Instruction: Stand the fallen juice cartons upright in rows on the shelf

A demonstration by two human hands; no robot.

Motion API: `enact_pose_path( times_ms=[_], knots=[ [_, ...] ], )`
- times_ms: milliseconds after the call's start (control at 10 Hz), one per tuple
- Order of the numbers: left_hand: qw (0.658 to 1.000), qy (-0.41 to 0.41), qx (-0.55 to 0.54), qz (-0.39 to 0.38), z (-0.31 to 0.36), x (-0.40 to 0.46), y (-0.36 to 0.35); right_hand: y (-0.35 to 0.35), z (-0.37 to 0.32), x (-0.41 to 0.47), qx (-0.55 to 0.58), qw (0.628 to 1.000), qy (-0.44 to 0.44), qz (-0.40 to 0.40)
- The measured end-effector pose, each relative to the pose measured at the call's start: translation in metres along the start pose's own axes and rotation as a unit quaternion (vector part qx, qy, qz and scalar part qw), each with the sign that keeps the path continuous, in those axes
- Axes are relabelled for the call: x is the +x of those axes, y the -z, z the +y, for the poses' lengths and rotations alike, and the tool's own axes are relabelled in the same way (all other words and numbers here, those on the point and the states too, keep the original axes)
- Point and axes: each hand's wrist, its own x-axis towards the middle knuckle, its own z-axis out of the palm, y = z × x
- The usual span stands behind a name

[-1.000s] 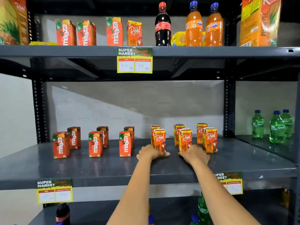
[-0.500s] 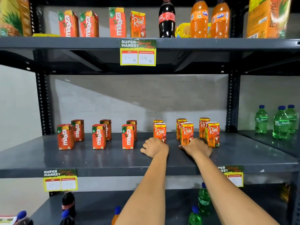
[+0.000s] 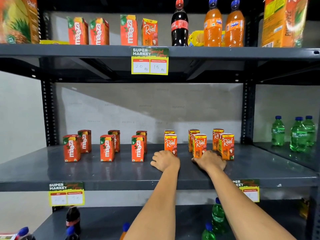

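On the middle shelf (image 3: 103, 172) all small juice cartons stand upright in two-deep rows. Red Maaza cartons (image 3: 107, 148) fill the left half, orange Real cartons (image 3: 226, 146) the right half. My left hand (image 3: 165, 161) rests on the shelf as a loose fist, just in front and left of the leftmost front Real carton (image 3: 170, 143). My right hand (image 3: 210, 161) lies palm down against the base of the middle front Real carton (image 3: 200, 144). Its fingers are hidden behind the back of the hand.
The upper shelf (image 3: 225, 51) carries more cartons, a cola bottle (image 3: 179, 23), two Fanta bottles (image 3: 223, 25) and large juice boxes. Green bottles (image 3: 297, 134) stand on the neighbouring shelf at right. More bottles stand on the shelf below. Price tags hang from the shelf edges.
My left hand has slid a little left and back from the base of its Real carton. My right hand stays at the middle carton. The cartons have not moved.
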Motion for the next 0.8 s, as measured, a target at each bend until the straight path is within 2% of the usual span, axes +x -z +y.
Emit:
enact_pose_path(
  times_ms=[600,800],
  knots=[
    [1.0,-0.001,-0.005,0.004,-0.001,0.004,0.005,0.002,-0.005,0.001,-0.002,1.0,-0.001,0.005],
    [0.999,0.006,-0.002,-0.042,-0.005,-0.003,0.0,-0.002,0.002,-0.006,-0.021,0.999,-0.021,-0.024]
  ],
)
